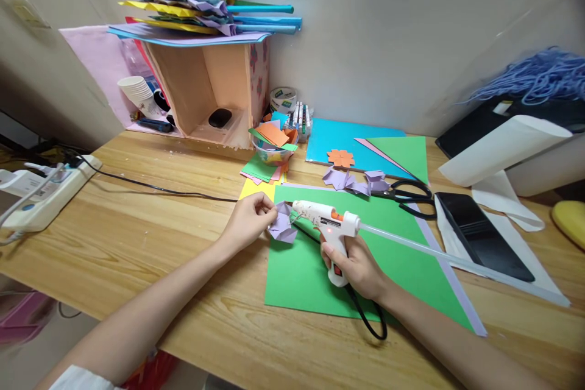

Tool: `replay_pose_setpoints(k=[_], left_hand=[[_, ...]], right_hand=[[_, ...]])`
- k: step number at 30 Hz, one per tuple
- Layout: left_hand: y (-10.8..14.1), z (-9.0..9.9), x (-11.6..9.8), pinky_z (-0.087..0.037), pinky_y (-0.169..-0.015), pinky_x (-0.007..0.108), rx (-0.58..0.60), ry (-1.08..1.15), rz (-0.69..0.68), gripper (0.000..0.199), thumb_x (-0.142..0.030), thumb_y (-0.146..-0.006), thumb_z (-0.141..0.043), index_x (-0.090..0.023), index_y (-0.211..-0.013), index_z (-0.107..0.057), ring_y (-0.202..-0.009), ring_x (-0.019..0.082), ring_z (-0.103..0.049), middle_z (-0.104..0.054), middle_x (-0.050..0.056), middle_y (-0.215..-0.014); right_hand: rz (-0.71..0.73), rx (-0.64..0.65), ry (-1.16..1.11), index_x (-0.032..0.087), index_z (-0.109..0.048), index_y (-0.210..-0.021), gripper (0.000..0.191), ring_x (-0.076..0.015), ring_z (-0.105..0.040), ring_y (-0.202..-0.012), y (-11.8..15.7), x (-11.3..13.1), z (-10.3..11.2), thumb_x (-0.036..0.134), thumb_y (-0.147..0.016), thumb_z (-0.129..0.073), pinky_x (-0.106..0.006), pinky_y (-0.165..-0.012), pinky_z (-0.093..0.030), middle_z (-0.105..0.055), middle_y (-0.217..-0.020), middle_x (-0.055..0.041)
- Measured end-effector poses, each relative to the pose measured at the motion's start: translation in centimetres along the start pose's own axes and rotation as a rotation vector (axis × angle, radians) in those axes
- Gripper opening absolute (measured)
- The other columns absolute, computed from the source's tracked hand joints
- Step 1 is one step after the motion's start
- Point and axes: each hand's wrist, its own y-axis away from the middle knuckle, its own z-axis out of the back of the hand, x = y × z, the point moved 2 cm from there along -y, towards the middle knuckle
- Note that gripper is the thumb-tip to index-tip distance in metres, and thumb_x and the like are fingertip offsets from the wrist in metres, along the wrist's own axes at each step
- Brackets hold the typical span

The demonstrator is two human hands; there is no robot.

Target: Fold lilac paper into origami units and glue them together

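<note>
My left hand [253,219] pinches the left edge of a folded purple paper piece [283,225] above the left edge of a green sheet [379,244]. My right hand [354,259] is wrapped round the handle of a white glue gun [320,217]. The gun's nozzle points left and is right beside the purple piece; whether they touch is hard to tell. A long clear glue stick [406,242] sticks out of the gun's back. More folded purple pieces [356,181] lie behind the green sheet's far edge, near black scissors [414,195].
A black phone [479,234] lies at the right. Behind the hands are a bowl of paper scraps [274,146], a blue sheet [361,134] with an orange paper flower [340,158], and an open box [183,85] under paper flowers. A power strip [46,201] sits left, its black cable crossing the table.
</note>
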Motion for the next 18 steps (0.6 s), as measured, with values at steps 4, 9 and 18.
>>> replay_pose_setpoints(k=[4, 9, 18], left_hand=[[0.04, -0.04, -0.04, -0.038, -0.047, 0.019, 0.001, -0.004, -0.004, 0.01, -0.023, -0.067, -0.058, -0.016, -0.064, -0.052, -0.05, 0.01, -0.052, -0.056, -0.002, -0.056], [0.02, 0.06, -0.21, -0.038, -0.047, 0.02, -0.004, -0.018, 0.007, 0.011, -0.024, -0.068, -0.058, -0.016, -0.064, -0.051, -0.051, 0.011, -0.052, -0.057, -0.001, -0.057], [0.01, 0.43, -0.26, -0.037, -0.048, 0.019, -0.023, -0.022, -0.014, 0.015, -0.029, -0.069, -0.059, -0.016, -0.065, -0.054, -0.052, 0.011, -0.053, -0.059, 0.0, -0.058]], right_hand=[[-0.006, -0.006, -0.011, 0.017, -0.047, -0.076, 0.025, -0.0124, -0.049, -0.05, -0.03, 0.01, 0.01, 0.04, -0.084, -0.04, -0.023, -0.048, -0.04, -0.049, -0.056, 0.0023], [-0.023, -0.015, -0.027, 0.017, -0.049, -0.076, 0.026, -0.0124, -0.049, -0.049, -0.09, 0.02, -0.01, 0.041, -0.084, -0.041, -0.023, -0.048, -0.039, -0.049, -0.054, 0.0026], [-0.041, -0.039, -0.04, 0.017, -0.047, -0.065, 0.032, -0.0112, -0.046, -0.047, -0.29, -0.4, 0.01, 0.041, -0.085, -0.04, -0.023, -0.049, -0.038, -0.049, -0.051, 0.0022]])
